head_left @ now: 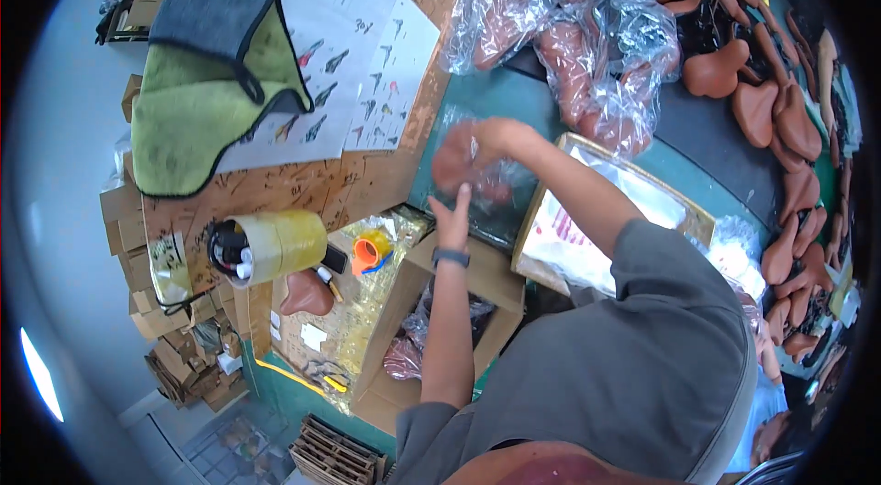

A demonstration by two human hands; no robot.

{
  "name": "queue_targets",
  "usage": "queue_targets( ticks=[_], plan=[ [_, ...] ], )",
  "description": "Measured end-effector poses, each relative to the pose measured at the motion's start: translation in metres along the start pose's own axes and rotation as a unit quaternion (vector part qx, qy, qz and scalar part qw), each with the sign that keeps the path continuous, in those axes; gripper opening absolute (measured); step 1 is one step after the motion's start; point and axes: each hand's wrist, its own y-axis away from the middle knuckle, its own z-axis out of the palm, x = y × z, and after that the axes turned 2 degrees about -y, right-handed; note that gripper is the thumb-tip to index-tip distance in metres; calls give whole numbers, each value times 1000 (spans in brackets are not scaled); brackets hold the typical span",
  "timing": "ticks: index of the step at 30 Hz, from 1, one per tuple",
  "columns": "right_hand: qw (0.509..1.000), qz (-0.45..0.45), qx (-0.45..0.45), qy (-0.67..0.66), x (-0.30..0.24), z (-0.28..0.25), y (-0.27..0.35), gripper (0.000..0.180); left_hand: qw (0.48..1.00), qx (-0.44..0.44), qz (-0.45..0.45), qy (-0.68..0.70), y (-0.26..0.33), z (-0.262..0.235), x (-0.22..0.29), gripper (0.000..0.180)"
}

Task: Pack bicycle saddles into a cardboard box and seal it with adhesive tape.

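Now | right hand [496, 138] grips brown saddle [456, 159] inside clear bag [496, 187], above green worktop [514, 100] | left hand [452, 214] open, fingers flat, touching bag's lower edge | open carton [459, 301] just below.

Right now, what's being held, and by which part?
A brown saddle in a clear bag: right hand grips its upper right edge, left hand touches it from below.
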Motion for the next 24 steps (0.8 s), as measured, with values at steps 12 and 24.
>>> queue_targets(
  ticks=[12,24],
  plan=[
    [530,18,713,-459,128,-172,-119,121,988,-28,-70,-136,4,50,-71,145],
    [824,-178,111,-526,107,288,53,94,959,-183,23,216,291,-238,-74,89]
  ],
)
